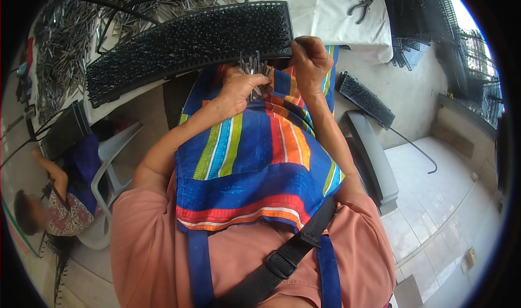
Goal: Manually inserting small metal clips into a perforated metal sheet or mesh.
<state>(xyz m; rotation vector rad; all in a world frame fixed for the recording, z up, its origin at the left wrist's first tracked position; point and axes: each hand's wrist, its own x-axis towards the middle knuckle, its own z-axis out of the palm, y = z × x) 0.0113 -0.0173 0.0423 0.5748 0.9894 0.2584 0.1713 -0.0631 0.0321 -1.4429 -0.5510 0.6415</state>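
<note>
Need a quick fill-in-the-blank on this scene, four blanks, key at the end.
1. The ____ hand grips a bundle of thin metal strips.
2. The right hand is at the ____ end of the black bristled rack.
3. The pliers lie on a tablecloth coloured ____.
4. The blue apron is patterned with multicoloured ____.

Missing words: left; right; white; stripes.

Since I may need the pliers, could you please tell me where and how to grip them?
I'd take the pliers by both handles, probably from the picture's lower left: they lie on the white cloth, handles splayed that way, nose to the upper right.
</note>
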